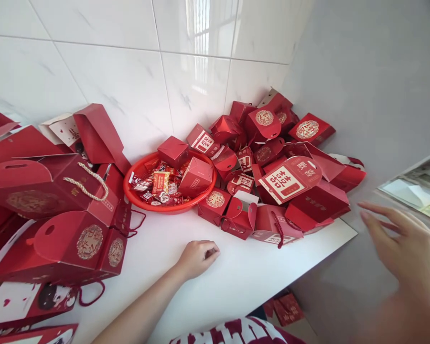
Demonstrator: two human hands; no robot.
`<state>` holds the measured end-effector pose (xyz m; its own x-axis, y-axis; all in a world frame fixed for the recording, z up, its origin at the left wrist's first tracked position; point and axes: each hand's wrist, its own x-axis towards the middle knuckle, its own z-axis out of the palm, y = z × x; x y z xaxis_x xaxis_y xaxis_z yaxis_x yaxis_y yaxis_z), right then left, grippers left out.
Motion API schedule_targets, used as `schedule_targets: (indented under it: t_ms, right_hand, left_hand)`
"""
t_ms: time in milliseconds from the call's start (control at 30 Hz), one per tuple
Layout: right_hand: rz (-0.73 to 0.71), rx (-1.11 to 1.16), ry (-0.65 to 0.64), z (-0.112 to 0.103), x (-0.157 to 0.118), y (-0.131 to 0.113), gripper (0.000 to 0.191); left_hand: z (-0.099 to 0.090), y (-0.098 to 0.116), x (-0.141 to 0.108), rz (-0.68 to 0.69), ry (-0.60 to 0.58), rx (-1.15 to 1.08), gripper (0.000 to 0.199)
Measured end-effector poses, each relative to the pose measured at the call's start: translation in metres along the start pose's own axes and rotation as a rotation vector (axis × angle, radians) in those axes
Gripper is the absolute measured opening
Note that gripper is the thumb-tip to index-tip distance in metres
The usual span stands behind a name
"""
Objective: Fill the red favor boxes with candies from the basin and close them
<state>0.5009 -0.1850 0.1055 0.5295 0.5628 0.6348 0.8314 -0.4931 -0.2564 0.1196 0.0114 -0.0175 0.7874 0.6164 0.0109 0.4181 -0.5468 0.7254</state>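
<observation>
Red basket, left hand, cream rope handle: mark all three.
Red basket [165, 209], head view, front rim.
Left hand [195, 258], head view, back of hand.
Cream rope handle [106, 191], head view, bend of its loop.

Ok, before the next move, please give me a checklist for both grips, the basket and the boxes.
1. Left grip empty: cannot tell; fingers curl over the table.
2. Right grip empty: ok; fingers extended, nothing visible between them.
3. Basket upright: ok; it stands on the table.
4. Packets in the basket: ok; several show.
5. Right-hand pile of boxes orderly: not ok; jumbled and tilted.
6. Left-hand boxes empty: cannot tell; most insides are hidden.
</observation>
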Motion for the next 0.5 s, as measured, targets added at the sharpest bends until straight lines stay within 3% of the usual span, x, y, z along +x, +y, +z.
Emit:
schedule_targets:
  t_ms: [33, 133, 233, 267, 367, 433, 500]
  right_hand:
    - [-0.064, 0.087, 0.033, 0.004, 0.012, -0.022, 0.028]
    - [-0.226, 0.228, -0.045, 0.021, 0.048, -0.072, 0.034]
    - [-0.109, 0.245, -0.105, 0.036, 0.076, -0.090, 0.069]
    - [-0.051, 0.238, -0.133, 0.038, 0.082, -0.093, 0.069]
    - [-0.022, 0.334, -0.102, 0.029, 0.087, -0.106, 0.028]
    - [-0.201, 0.566, -0.037, 0.012, 0.082, -0.121, 0.010]
    - [-0.472, 0.843, -0.077, -0.004, 0.074, -0.141, 0.014]
  left_hand:
    - [0.000, 0.001, 0.000, 0.001, 0.000, 0.002, 0.018]
    - [0.001, 0.001, -0.001, -0.003, 0.001, 0.005, 0.019]
    - [-0.001, 0.001, -0.004, -0.008, 0.003, 0.004, 0.020]
    - [-0.004, 0.001, -0.005, -0.008, 0.001, 0.002, 0.019]
    - [-0.027, 0.006, -0.007, -0.014, 0.007, -0.013, 0.021]
    - [-0.055, 0.015, -0.008, -0.027, 0.063, -0.029, 0.025]
    - [-0.091, 0.029, -0.013, -0.042, 0.215, -0.043, 0.026]
